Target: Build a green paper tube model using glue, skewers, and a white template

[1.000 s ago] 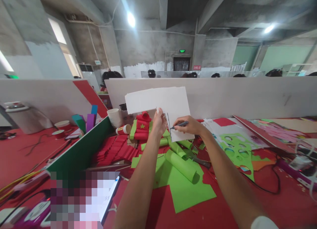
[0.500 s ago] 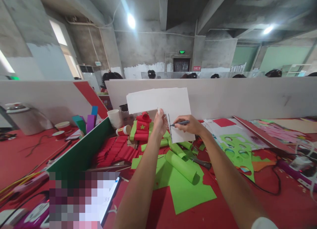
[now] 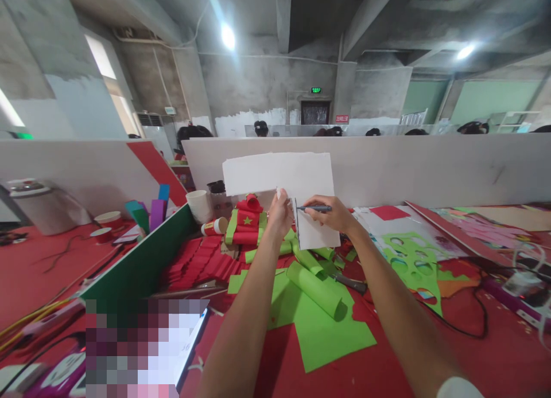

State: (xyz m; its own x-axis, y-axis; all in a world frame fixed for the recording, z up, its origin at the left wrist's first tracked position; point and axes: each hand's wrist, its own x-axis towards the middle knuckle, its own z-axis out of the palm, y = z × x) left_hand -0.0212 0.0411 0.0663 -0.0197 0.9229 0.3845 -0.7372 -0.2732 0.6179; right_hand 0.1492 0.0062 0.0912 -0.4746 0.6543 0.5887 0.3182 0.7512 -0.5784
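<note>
My left hand (image 3: 281, 214) is closed on the lower inner edge of a white L-shaped cardboard piece (image 3: 279, 171), holding it up above the table. In my right hand (image 3: 331, 213) is a dark marker pen (image 3: 316, 207), its tip at the cardboard's lower part beside a dark line along the left edge. Below the hands lie rolled and flat green sheets (image 3: 331, 335). Left of my left hand stands a red and green paper model (image 3: 247, 220) with a yellow star.
Folded red strips (image 3: 200, 263) lie beside a green divider (image 3: 138, 254) on the left. Scissors (image 3: 350, 282) rest near the green rolls. A cut-out green sheet (image 3: 408, 260) and a power strip (image 3: 516, 306) are on the right. White cups (image 3: 199, 206) stand behind.
The marker tip has moved up along the dark line, and the pen lies flatter. The cardboard has shifted slightly right. My left hand keeps its grip.
</note>
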